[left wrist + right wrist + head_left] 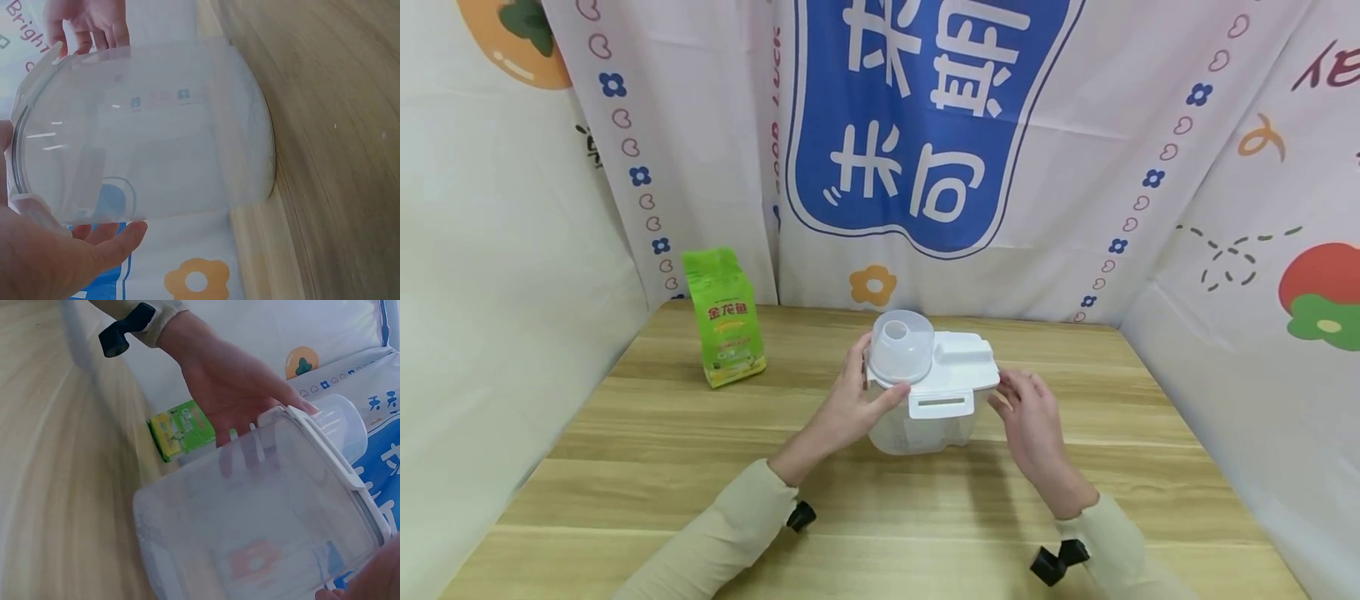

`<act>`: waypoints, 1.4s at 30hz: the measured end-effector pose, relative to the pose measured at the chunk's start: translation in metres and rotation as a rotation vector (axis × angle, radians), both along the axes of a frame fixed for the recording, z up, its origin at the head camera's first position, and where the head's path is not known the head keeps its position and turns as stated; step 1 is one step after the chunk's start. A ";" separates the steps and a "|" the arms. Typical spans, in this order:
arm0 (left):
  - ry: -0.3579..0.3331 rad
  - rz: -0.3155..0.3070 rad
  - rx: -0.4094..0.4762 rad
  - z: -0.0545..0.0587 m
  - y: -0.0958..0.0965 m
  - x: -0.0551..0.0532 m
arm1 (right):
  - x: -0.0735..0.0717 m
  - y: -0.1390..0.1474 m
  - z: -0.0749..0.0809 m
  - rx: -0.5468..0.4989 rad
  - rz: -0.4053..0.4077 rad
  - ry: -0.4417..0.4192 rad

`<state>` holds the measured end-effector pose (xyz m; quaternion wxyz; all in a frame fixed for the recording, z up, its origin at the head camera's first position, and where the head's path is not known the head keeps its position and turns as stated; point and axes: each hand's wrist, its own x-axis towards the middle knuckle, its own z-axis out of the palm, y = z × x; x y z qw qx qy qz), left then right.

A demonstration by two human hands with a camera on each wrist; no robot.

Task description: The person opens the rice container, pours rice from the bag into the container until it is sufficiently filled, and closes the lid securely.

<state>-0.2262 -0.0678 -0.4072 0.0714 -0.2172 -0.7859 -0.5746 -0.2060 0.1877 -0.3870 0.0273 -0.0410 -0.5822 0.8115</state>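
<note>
A clear plastic storage container (925, 429) with a white lid (958, 367) stands at the middle of the wooden table. A translucent measuring cup (901, 348) sits upside down on the lid's left part. My left hand (857, 400) grips the container's left side, thumb on the lid's front edge and fingers along the wall. At the opposite side my right hand (1032, 421) holds the lid's right edge with bent fingers, partly hidden behind the container (156, 131) in the left wrist view. Through the clear walls the container (250, 506) looks to have nothing inside.
A green packet (726, 321) with yellow at its base stands upright at the table's back left. Printed white curtains (722, 125) hang behind and beside the wooden table (625, 467). Black camera mounts (1060, 561) are on both sleeves.
</note>
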 end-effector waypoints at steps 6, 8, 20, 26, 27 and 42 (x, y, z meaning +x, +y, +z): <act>-0.005 -0.015 -0.018 0.003 -0.005 0.000 | -0.012 0.006 0.009 0.050 0.099 0.021; -0.003 -0.018 -0.022 0.004 -0.006 0.000 | -0.016 0.008 0.011 0.074 0.149 0.028; -0.046 -0.064 -0.022 0.005 -0.014 -0.008 | -0.030 0.015 0.016 0.160 0.258 0.076; -0.068 -0.076 -0.028 0.005 -0.024 -0.015 | -0.027 0.014 0.018 0.171 0.279 0.088; -0.071 -0.074 -0.026 0.005 -0.026 -0.015 | -0.026 0.013 0.019 0.176 0.282 0.090; -0.130 -0.020 -0.088 0.009 -0.036 -0.022 | -0.023 0.011 0.016 0.190 0.299 0.108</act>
